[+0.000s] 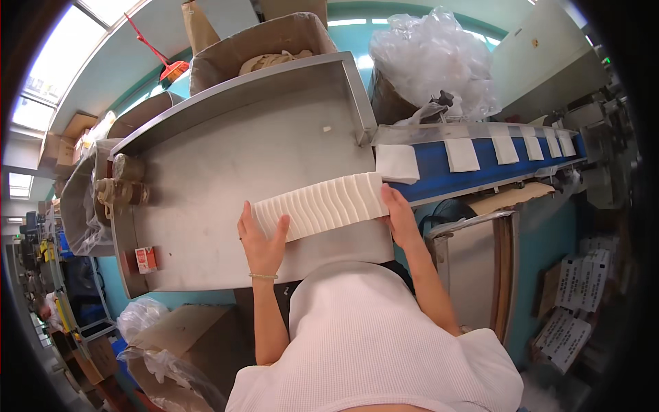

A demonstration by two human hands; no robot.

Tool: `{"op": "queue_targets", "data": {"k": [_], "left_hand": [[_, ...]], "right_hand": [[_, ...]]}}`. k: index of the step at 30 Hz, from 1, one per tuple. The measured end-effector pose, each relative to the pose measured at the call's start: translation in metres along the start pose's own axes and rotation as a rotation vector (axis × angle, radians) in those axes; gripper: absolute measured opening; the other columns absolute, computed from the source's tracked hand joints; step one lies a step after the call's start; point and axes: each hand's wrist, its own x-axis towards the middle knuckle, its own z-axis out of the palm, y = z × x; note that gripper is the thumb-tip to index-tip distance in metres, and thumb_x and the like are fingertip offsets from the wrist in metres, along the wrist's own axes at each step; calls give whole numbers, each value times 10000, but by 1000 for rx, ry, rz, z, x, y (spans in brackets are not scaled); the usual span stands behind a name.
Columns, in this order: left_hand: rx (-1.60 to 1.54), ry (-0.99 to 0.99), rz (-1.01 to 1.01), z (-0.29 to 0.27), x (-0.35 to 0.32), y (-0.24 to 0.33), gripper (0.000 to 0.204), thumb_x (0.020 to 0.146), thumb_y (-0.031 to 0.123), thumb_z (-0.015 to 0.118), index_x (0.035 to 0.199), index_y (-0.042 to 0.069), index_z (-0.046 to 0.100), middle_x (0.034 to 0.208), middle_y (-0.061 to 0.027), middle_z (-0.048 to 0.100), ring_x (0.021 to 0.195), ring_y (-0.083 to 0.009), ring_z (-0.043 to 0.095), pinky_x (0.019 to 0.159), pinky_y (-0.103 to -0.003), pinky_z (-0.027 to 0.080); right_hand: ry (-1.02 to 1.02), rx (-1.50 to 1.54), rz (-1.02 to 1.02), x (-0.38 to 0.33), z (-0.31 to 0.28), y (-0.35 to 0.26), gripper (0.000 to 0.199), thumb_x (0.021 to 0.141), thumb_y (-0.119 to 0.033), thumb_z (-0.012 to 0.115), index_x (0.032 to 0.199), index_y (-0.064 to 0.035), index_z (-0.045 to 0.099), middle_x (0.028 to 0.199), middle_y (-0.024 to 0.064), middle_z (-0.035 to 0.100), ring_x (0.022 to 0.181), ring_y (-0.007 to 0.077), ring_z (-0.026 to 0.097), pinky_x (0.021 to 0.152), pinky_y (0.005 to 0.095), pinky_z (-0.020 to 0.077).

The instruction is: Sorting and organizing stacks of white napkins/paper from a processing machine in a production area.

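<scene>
A long row of white folded napkins (316, 206), standing on edge side by side, lies across the near right part of the metal table (206, 158). My left hand (263, 242) grips the row's left end, thumb on the near side and fingers round the end. At the other end, my right hand (400, 214) presses its fingers against the last napkins. Just beyond that hand, a white folded napkin stack (397, 163) sits where the table meets the blue conveyor belt (429, 189). Further white folded napkins (462, 155) lie spaced out along the belt.
Raised metal rims edge the table. A small red-and-white box (146, 259) and rolls of tape (122, 192) sit at its left side. A cardboard box (261, 58) stands behind, beside a large clear plastic bag (439, 62). An open carton (185, 343) is at the lower left.
</scene>
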Motion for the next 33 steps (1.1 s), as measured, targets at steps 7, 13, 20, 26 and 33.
{"op": "queue_targets", "data": {"k": [7,13,20,26,33], "left_hand": [[106,88,39,6,-1,1,908,816,417,755,1436,-57,291,1382,-288,384,1283,-432,381,1055,-494,340],[70,17,9,-1,3,0,910,814,423,754,1433,-60,294,1390,-293,376,1290,-429,376,1055,-488,341],[153,79,96,15,-2,6,950,792,471,760,1446,-34,291,1435,-279,316,1323,-430,331,1067,-501,322],[176,73,17,12,-2,8,956,779,512,754,1454,6,305,1448,-286,304,1334,-434,321,1071,-523,303],[115,-44,42,17,-5,18,979,765,525,758,1462,18,295,1483,-290,246,1355,-442,288,1067,-546,286]], "right_hand": [[-181,49,196,-2,15,12,376,958,-263,613,1249,-26,585,1119,35,647,956,110,602,809,266,485],[-38,284,17,4,-4,8,320,959,-227,611,1202,-20,580,1106,85,628,974,138,597,840,272,514],[-176,-397,-253,-11,29,4,505,940,-439,603,1175,8,602,1006,50,642,836,101,548,743,257,453],[-257,69,242,0,-10,17,332,936,-185,614,1228,-33,576,1090,52,647,905,150,628,791,287,499],[-60,-352,-238,-7,14,7,470,940,-395,625,1157,21,593,1011,76,646,893,117,588,797,242,467]]}}
